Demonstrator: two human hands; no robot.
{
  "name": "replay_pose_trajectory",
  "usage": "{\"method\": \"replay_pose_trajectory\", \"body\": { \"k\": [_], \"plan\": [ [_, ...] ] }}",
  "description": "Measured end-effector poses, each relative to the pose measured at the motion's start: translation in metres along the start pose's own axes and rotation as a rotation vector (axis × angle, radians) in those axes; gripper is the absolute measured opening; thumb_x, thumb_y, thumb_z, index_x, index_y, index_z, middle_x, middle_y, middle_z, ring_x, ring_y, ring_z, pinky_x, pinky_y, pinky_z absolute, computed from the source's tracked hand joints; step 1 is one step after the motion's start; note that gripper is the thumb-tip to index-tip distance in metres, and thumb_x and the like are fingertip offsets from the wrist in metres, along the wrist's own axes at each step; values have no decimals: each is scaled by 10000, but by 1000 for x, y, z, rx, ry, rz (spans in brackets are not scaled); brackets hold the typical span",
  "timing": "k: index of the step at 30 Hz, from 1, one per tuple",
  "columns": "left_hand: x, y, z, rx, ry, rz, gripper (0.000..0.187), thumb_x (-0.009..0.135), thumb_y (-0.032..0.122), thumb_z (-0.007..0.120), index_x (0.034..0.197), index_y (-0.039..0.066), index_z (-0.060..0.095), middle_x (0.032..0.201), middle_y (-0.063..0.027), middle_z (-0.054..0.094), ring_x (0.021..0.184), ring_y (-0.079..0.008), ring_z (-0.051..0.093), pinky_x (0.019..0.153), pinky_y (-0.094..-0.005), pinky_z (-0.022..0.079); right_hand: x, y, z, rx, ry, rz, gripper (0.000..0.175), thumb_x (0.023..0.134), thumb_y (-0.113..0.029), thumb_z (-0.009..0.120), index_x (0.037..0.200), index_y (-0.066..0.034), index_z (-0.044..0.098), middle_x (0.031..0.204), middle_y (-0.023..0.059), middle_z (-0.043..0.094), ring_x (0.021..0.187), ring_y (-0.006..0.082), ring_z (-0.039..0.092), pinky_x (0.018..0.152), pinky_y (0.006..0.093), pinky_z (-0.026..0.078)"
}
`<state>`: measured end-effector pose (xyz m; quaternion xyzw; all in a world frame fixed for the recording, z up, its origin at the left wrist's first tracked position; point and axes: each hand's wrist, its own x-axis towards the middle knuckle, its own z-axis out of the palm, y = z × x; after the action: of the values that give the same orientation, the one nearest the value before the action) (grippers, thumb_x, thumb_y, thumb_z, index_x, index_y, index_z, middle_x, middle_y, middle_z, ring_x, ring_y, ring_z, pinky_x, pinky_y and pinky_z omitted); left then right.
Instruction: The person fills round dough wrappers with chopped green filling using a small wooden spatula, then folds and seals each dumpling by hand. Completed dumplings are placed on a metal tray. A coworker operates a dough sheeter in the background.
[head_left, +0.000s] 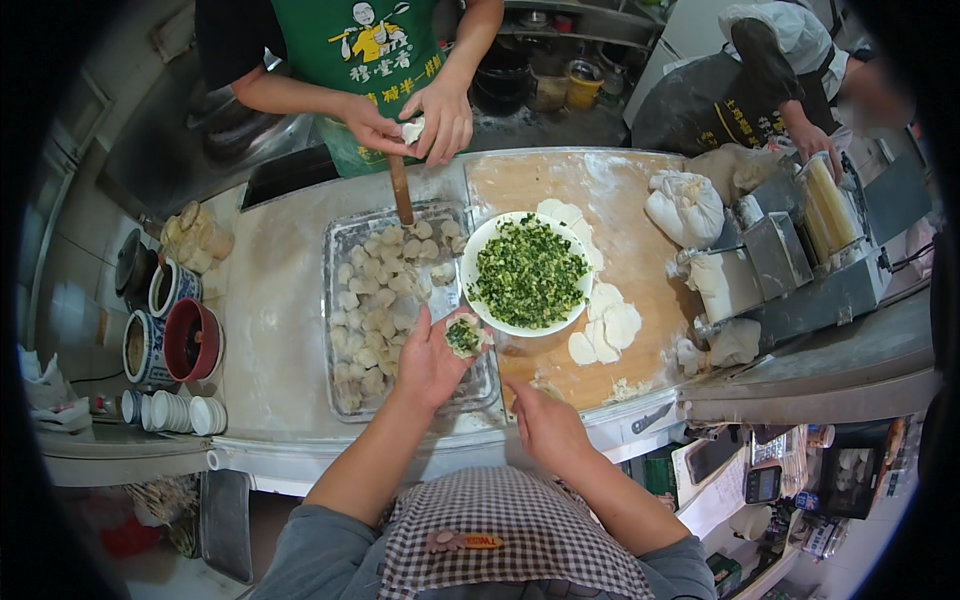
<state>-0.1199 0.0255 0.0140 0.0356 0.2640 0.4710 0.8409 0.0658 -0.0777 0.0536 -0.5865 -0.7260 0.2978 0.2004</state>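
Note:
A round dough wrapper with chopped green filling (463, 335) lies on the fingers of my left hand (433, 367), palm up over the near right part of a clear plastic tray (335, 409). Many folded dumplings (367, 322) lie in that tray. My right hand (550, 427) is at the near edge of the wooden board; its fingers are curled, and whether they hold something cannot be made out. Beyond my hands stands a white bowl (469, 259) of chopped green filling (529, 274). Flat dough rounds (607, 322) lie right of the bowl, partly overlapping, with more behind it.
Across the table, a co-worker's hands (442, 120) hold a small piece of dough above a wooden stick (400, 191). At the right, another person's hand (814, 142) touches a metal dough machine (780, 255). Jars, a red bowl (192, 341) and stacked small dishes (171, 412) stand left.

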Motion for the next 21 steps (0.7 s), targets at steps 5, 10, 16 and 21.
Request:
{"method": "replay_pose_trajectory", "body": {
  "k": [5,10,16,21],
  "plan": [
    [-10,-26,12,100,-87,-129,502,1056,411,373,1341,8,462,1287,-161,566,1186,-289,549,1046,-440,426,18,10,-1,35,445,-174,380,841,3,644,1206,-97,619,872,130,601,692,319,607,637,393,492],
    [-35,-42,26,423,-182,-153,412,994,149,561,1376,64,434,1253,-101,563,1183,-202,546,1023,-380,453,17,22,-1,294,456,-20,115,815,-24,717,925,-51,692,859,108,598,699,243,632,609,343,508],
    [-40,-51,35,784,-132,-42,343,1022,134,524,1348,56,449,1227,-81,564,1113,-157,579,961,-315,497,15,11,-5,399,520,24,91,817,-42,739,892,-29,689,847,88,586,717,207,623,604,326,500],
    [-42,-45,40,698,-103,-84,263,1048,160,468,1274,41,530,1238,-77,581,1104,-164,588,942,-312,506,19,1,-8,355,562,7,145,824,-103,720,945,-25,699,941,118,612,879,264,602,769,380,486]
  ]
}}
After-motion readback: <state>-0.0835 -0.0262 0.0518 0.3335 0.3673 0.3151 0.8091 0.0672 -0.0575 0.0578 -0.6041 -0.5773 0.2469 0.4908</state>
